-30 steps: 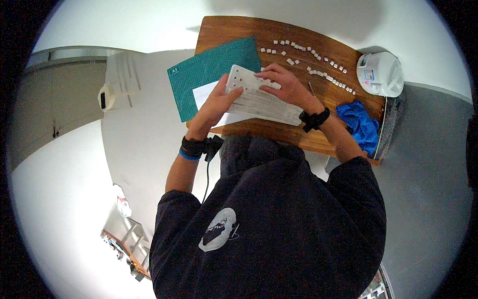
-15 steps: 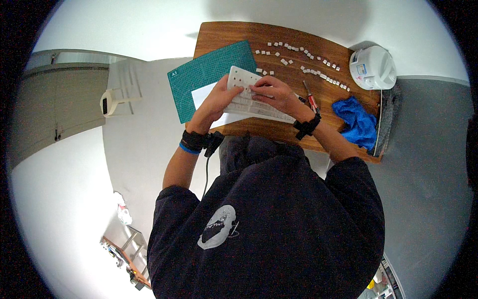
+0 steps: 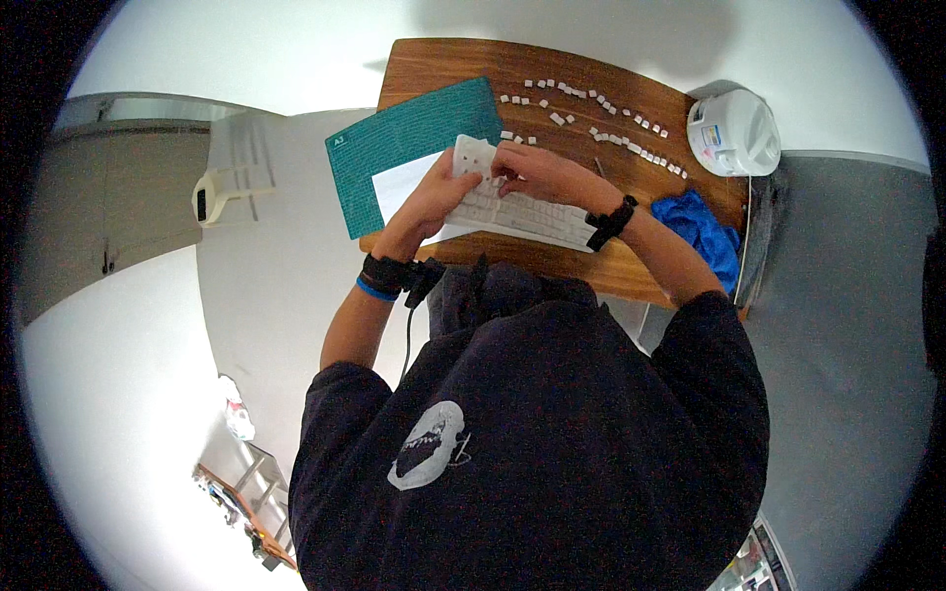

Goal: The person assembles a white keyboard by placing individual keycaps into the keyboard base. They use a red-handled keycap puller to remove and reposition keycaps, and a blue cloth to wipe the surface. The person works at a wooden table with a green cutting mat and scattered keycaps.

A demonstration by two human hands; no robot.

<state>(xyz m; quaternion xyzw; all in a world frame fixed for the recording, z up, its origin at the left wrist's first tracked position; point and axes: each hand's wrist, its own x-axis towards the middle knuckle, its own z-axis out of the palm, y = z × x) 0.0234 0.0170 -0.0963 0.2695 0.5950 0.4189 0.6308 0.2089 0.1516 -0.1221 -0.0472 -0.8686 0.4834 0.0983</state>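
At the far left a cream stool-like object point(image 3: 222, 199) with a dark panel stands on the floor, well apart from the wooden worktop point(image 3: 443, 64); on the worktop's left side lies a green cutting mat point(image 3: 394, 148), set askew, with a white sheet point(image 3: 399, 187) partly over its lower edge; the left hand point(image 3: 432, 204), a black strap point(image 3: 387, 273) and a blue band at its wrist, grips the left end of a white keyboard point(image 3: 537, 219), thumb on top; the keyboard slants down to the right near the worktop's front edge, and a few small dark spots show on its left end; the right hand point(image 3: 542, 177) is bent over the keyboard's upper part, its fingers curled and bunched near the left hand's thumb, and I cannot tell whether they pinch anything; behind and to the right, white keycaps point(image 3: 616, 139) lie in loose, slanting rows on the wood; farther right a white lidded tub point(image 3: 734, 135) stands at the worktop's back right corner, with a crumpled blue cloth point(image 3: 698, 231) in front of it.
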